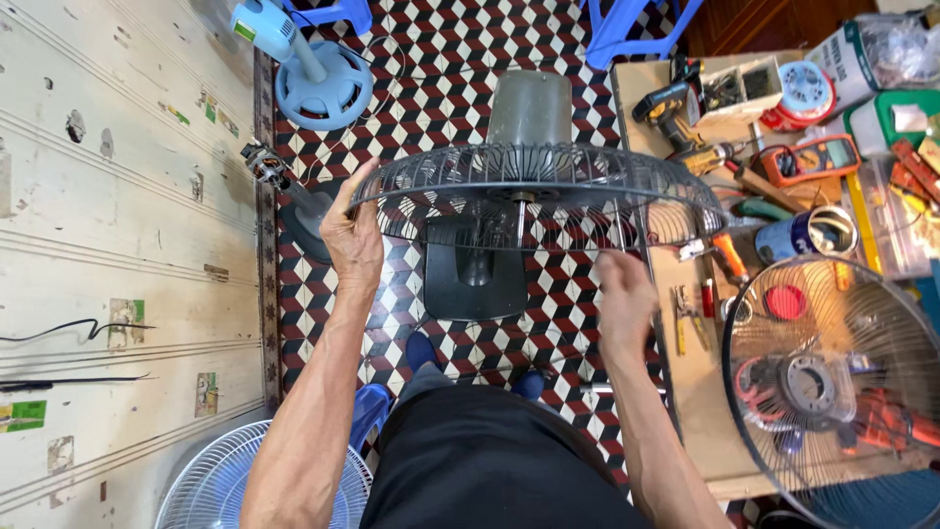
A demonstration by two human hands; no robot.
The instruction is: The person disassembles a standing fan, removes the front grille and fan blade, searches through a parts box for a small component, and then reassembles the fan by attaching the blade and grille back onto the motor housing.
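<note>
Hands: left hand [354, 240] grips one wire fan guard [534, 191]; right hand [623, 299] touches it.

Both bare forearms outstretched, left hand [354, 240] in a curled grip, right hand [624, 299] blurred.

Right hand [623, 302], at four o'clock from the fan's hub, is motion-blurred; finger positions cannot be told. Fan motor housing [530, 108], at twelve o'clock, is partly masked by the wire guard [534, 196]. White fan grille [211, 485] at seven o'clock and second wire guard [842, 382] at four o'clock are cut by the frame edges. Tools on the bench [685, 392] are too small to identify.
</note>
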